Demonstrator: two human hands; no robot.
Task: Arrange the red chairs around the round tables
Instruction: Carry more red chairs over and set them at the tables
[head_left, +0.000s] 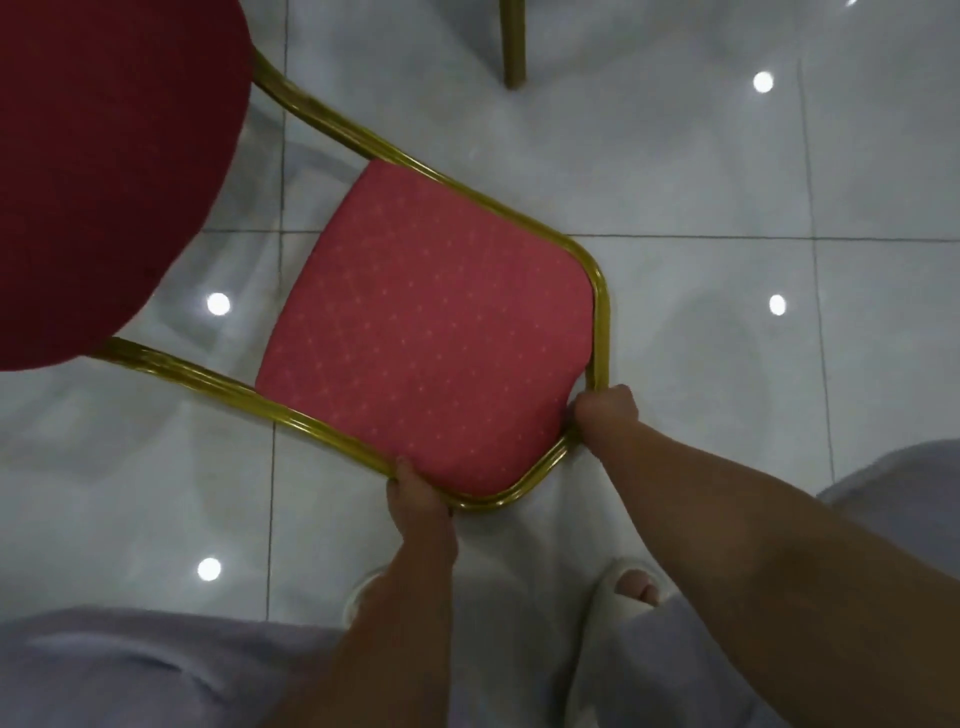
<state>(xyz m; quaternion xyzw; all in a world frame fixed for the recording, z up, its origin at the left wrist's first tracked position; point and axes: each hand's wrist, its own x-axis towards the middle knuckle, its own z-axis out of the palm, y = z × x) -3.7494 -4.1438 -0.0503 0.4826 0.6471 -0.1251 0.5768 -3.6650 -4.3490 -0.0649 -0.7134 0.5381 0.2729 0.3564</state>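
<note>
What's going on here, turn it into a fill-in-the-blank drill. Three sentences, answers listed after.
1. The left hand and right hand both grip the chair's ____ metal frame.
2. The floor beneath is laid with glossy white ____.
3. The person's footwear is a white open-toed ____.
Missing words: gold; tiles; slipper.

Head camera looks steeply down, close above a red chair (426, 332)
</note>
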